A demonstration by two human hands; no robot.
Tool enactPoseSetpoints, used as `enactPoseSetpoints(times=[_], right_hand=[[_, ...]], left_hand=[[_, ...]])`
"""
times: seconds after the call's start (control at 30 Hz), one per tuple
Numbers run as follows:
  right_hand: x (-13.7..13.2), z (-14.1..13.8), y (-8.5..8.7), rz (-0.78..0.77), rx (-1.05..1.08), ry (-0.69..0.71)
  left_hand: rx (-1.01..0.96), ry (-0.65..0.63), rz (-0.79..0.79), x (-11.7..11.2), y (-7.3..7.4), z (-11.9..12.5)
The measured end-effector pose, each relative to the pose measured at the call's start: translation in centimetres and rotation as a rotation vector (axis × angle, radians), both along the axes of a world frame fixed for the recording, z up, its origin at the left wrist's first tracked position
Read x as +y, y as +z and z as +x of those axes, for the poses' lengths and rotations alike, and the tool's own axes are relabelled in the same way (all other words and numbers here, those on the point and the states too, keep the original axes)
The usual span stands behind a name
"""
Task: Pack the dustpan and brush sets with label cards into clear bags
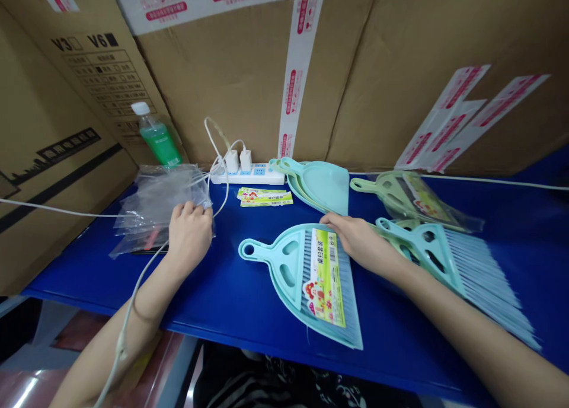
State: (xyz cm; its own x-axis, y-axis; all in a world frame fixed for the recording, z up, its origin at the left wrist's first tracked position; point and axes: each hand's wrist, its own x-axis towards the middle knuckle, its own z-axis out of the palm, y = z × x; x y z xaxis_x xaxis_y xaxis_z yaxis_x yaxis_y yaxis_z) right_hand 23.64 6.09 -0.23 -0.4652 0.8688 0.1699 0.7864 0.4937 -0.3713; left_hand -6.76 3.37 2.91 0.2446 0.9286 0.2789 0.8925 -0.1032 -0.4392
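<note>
I have the left hand [191, 233] pinching clear, slippery-looking plastic bags [155, 191]; the right hand [362, 242] grips the pale-blue plastic dustpan-and-brush set [301, 286] on the blue surface [213, 289] (light, stiff, I judge; best held by its rim).

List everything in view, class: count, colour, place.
taped boxes: 2+, brown, behind
table: one, blue, below
bottle: one, green, back left
plastic bags: several, clear, left
power strip: one, white, back
chargers: two, white, on strip
cables: several, white, mostly left
cards: 2+, yellow-green, middle
dustpans: several, blue/green, back
dustpan set: one, blue, centre
bagged set: one, green, right
brushes: 2+, blue/green, right
clothing: uncounted, black patterned, bottom
left hand: one, on bags
right hand: one, at dustpan set
</note>
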Motion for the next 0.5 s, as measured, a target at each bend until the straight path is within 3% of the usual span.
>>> enactPoseSetpoints(times=[0.23,0.5], right_hand=[[0.7,0.8,-0.7,0.046,-0.020,0.144],[1.0,1.3,-0.6,0.065,-0.048,0.111]], left_hand=[[-0.005,-0.037,0.037,0.0,0.1,0.0],[-0.029,-0.059,0.062,-0.1,0.3,0.0]])
